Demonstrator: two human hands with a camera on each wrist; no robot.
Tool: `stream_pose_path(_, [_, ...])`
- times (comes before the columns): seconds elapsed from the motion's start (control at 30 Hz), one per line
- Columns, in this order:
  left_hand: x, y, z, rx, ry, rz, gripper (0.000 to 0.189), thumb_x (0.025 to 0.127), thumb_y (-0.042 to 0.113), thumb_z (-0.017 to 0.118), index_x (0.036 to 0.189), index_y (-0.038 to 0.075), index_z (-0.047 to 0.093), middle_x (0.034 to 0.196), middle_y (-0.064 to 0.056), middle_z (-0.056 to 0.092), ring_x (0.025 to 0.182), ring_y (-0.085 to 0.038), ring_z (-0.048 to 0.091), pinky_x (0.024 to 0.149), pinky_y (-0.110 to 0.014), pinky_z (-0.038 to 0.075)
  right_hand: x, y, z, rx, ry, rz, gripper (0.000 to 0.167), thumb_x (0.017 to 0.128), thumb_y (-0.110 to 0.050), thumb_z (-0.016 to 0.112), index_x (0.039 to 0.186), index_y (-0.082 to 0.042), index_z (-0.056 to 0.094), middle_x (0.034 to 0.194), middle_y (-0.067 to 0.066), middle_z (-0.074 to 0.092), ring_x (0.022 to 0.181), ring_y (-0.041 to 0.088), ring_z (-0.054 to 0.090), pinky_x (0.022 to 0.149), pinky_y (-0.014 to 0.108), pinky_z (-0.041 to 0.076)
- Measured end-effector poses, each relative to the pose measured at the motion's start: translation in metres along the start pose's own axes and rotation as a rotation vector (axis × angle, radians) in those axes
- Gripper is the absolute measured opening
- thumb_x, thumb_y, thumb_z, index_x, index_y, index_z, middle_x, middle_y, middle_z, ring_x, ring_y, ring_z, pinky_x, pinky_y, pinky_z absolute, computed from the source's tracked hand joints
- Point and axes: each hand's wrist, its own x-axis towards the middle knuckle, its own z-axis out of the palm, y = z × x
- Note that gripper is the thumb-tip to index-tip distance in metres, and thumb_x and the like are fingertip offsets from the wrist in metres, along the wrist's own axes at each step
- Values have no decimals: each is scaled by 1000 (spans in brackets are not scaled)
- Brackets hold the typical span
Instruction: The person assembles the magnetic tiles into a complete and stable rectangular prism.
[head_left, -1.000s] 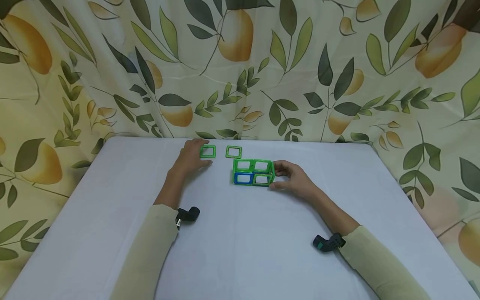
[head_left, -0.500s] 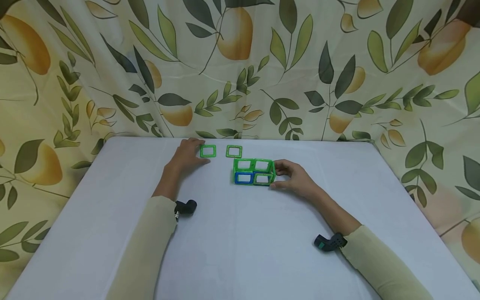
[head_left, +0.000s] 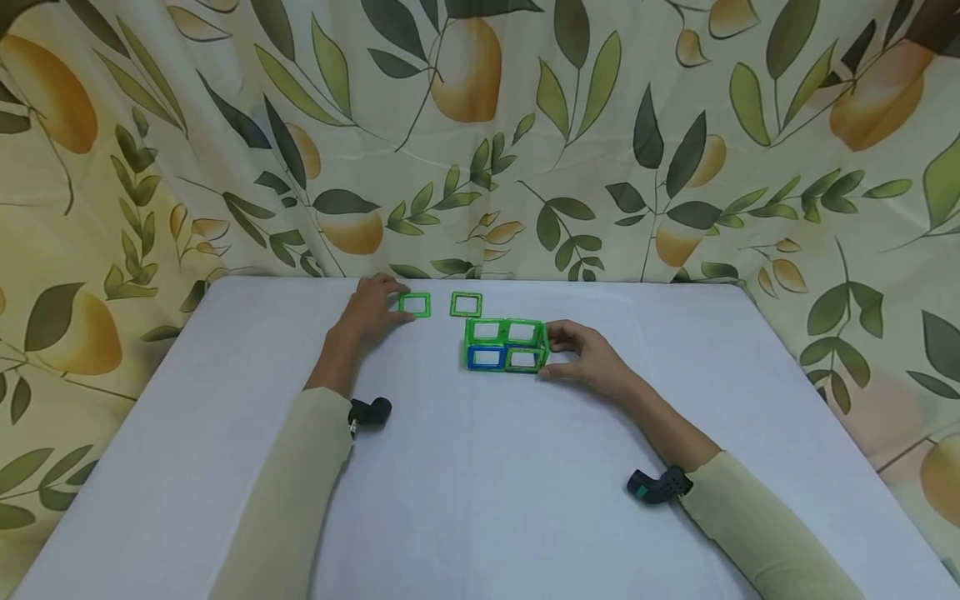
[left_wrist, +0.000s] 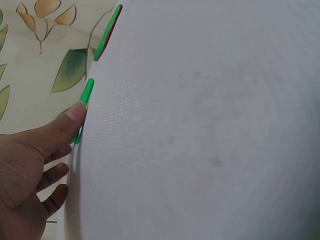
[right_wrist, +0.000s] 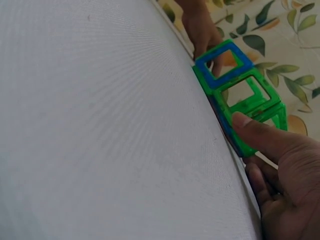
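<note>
My left hand (head_left: 367, 310) pinches a green square magnetic tile (head_left: 429, 305) lying near the table's far edge; in the left wrist view its thumb presses on that tile (left_wrist: 88, 89). A second green tile (head_left: 467, 315), with red on its underside in the left wrist view, lies just to the right. My right hand (head_left: 588, 360) grips the right end of a box-like build of magnetic tiles (head_left: 506, 344), green with a blue square at front left. The right wrist view has the thumb on the build's (right_wrist: 225, 80) green edge and the other fingers partly hidden beyond it.
A white cloth covers the table (head_left: 480, 483). Behind its far edge hangs a curtain (head_left: 480, 167) printed with fruit and leaves. Black wrist cameras (head_left: 660, 485) sit at both sleeve cuffs.
The left hand has drawn back slightly, and its thumb has come in to the near edge of the green tile. The right hand and the build stay in place.
</note>
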Motion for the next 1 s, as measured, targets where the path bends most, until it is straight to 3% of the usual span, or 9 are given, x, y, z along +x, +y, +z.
stream_pose_path(0.17, [-3, -1, -2, 21, 16, -12, 56, 95, 25, 81, 143, 5, 63, 153, -19, 48, 138, -41, 39, 113, -56, 35, 0, -2, 1, 4, -10, 2, 73, 80, -8, 93, 142, 3, 57, 135, 18, 64, 118, 30, 60, 107, 44, 46])
stream_pose_path(0.47, [-4, 5, -1, 38, 51, 62, 57, 92, 25, 84, 140, 2, 65, 143, -21, 57, 129, -42, 45, 107, -55, 38, 0, 1, 1, -4, -6, 1, 73, 78, -8, 94, 141, 3, 58, 134, 17, 64, 117, 30, 60, 107, 44, 46])
stream_pose_path(0.7, [-11, 19, -5, -17, 90, 129, 57, 91, 26, 86, 138, 2, 66, 135, -19, 61, 126, -40, 46, 106, -54, 39, 0, -1, 0, 0, -4, 4, 73, 78, -8, 94, 141, 3, 58, 134, 17, 64, 117, 30, 60, 107, 45, 46])
stream_pose_path(0.87, [-16, 35, -9, -52, 103, 171, 58, 90, 27, 87, 138, 2, 67, 138, -16, 61, 129, -37, 45, 108, -51, 39, 0, -4, -1, 5, -2, 17, 74, 79, -8, 94, 142, 3, 57, 135, 17, 63, 118, 30, 59, 108, 46, 44])
stream_pose_path(1.0, [-19, 49, -10, -68, 104, 217, 57, 87, 28, 89, 134, 3, 69, 133, -14, 65, 134, -35, 46, 120, -50, 27, -1, -6, 0, -7, -1, 21, 74, 80, -7, 93, 143, 4, 56, 136, 18, 62, 119, 31, 59, 108, 47, 44])
